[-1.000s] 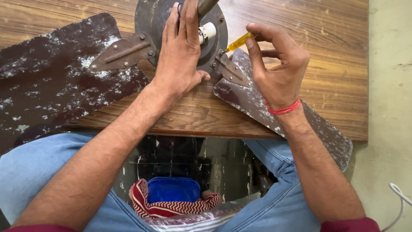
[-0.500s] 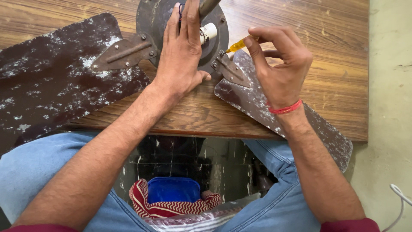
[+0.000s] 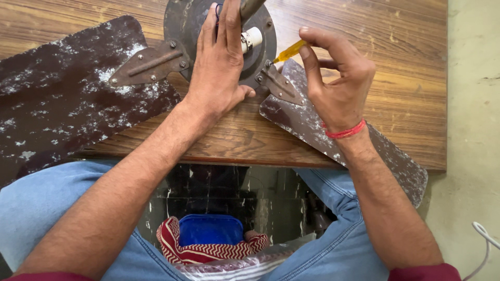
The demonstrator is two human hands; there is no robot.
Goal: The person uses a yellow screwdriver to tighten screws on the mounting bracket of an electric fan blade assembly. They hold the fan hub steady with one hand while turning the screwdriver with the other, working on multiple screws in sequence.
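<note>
A thin screwdriver with a yellow translucent handle [image 3: 290,51] is pinched between the thumb and the first fingers of the right hand [image 3: 338,83]. Its tip is set on the rusty metal bracket [image 3: 278,83] which joins the near fan blade to the motor. The left hand [image 3: 221,67] is laid flat, with the fingers stretched and close together, on the round dark metal housing of the ceiling fan motor [image 3: 179,21]; nothing is gripped by it. A grey shaft [image 3: 250,6] and a small white plastic part [image 3: 252,37] are seen beside its fingertips.

The dark brown fan blade with white paint flecks [image 3: 62,104] is spread to the left, and the second flecked blade [image 3: 364,151] is laid past the near edge of the brown wooden table [image 3: 396,62]. On the right, a free strip of table is left between the right hand and the table edge.

The top part of the motor and the shaft are cut off by the frame. The left blade is cut by the left border. The screw under the tip cannot be made out. Under the table, a blue box [image 3: 211,229] on a red-and-white striped cloth [image 3: 172,244] is partly hidden by the legs in blue jeans [image 3: 41,208].
</note>
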